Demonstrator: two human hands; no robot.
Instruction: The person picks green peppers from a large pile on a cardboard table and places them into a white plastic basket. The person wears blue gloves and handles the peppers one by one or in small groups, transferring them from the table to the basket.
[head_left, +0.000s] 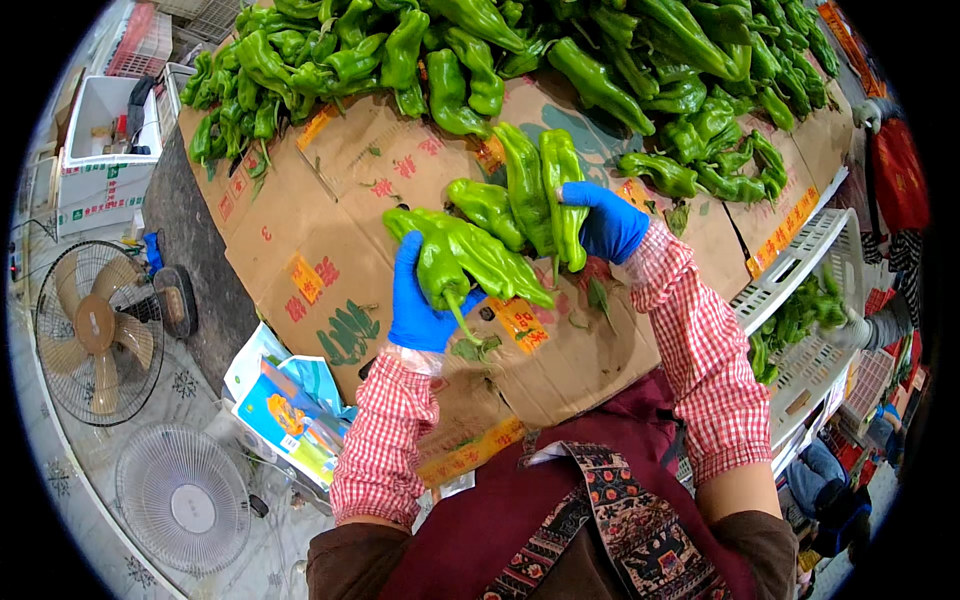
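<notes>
My left hand (420, 315), in a blue glove, is closed around green peppers (437, 266); one has its stem pointing down towards me, and another stretches to the right. My right hand (611, 221), gloved the same way, grips a long green pepper (562, 176) with the thumb across its front. Against that pepper's left side is a second long pepper (521, 187), and a shorter pepper (486, 210) lies between the two hands. Whether my right fingers also hold these is hidden. Flattened cardboard (270, 232) with red and green print lies beneath. A large heap of green peppers (360, 56) covers its far side.
To the right stands a white plastic crate (806, 375) with green peppers inside, a co-worker's gloved hand (847, 330) at it. On the left are two fans (95, 322), a white foam box (105, 191) and a printed plastic bag (289, 412) by the cardboard's edge.
</notes>
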